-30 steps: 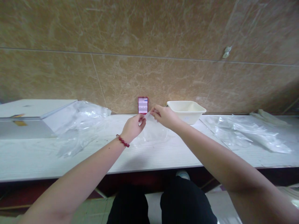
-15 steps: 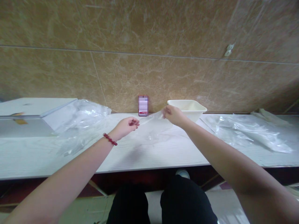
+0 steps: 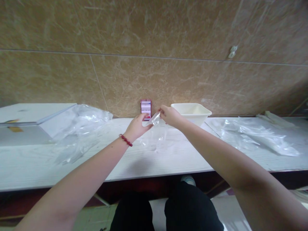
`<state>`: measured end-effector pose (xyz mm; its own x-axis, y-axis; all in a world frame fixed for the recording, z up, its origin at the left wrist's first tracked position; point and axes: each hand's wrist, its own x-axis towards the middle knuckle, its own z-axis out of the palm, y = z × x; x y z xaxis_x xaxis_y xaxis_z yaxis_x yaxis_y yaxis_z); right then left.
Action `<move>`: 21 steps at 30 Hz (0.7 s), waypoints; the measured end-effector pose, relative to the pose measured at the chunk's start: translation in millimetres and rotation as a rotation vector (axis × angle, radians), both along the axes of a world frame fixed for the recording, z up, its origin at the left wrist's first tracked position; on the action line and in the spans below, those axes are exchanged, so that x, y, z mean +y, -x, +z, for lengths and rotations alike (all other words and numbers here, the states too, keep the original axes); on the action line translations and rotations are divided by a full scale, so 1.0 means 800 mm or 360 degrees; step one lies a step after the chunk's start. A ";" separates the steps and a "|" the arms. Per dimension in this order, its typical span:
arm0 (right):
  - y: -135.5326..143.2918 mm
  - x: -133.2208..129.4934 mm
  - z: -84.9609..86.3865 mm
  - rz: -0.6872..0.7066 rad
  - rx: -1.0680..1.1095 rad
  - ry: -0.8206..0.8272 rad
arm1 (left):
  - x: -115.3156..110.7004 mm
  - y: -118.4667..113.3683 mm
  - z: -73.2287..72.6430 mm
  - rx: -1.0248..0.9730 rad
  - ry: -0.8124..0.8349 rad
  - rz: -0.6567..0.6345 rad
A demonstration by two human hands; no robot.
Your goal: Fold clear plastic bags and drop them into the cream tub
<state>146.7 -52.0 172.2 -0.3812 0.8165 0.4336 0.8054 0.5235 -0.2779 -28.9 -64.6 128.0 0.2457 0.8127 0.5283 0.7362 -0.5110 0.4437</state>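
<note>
A clear plastic bag (image 3: 155, 119) is stretched between my hands over the white table. My right hand (image 3: 170, 116) pinches its upper edge, fingers closed on the film. My left hand (image 3: 137, 127), with a red bead bracelet (image 3: 126, 140) on the wrist, has thumb and fingers spread apart. Its thumb lies against the bag's left edge. The lower part of the bag hangs down, see-through and hard to trace. Behind the hands a phone (image 3: 146, 108) with a lit screen leans on the wall. A cream plastic tub (image 3: 199, 120) is just right of my right hand.
Clear plastic bags (image 3: 84, 123) lie at the left beside a white box (image 3: 31, 131). More plastic bags (image 3: 262, 136) are spread over the right of the white table (image 3: 173, 163). The tiled wall (image 3: 125, 80) rises along the back edge.
My left hand has moved right and slightly up, closer to my right hand, and its fingers have spread. My right hand has shifted slightly left, and the bag is bunched tighter between them.
</note>
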 end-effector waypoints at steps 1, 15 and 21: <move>0.002 -0.001 0.002 0.0021 -0.0014 -0.0020 | 0.004 -0.002 0.005 0.0002 0.0034 0.0008; -0.021 0.057 -0.029 -0.0053 0.0958 0.0929 | 0.051 0.012 0.024 -0.1136 0.0899 -0.0078; -0.014 0.087 -0.040 -0.0140 0.1216 0.0526 | 0.086 0.022 0.019 -0.0856 0.0481 -0.0103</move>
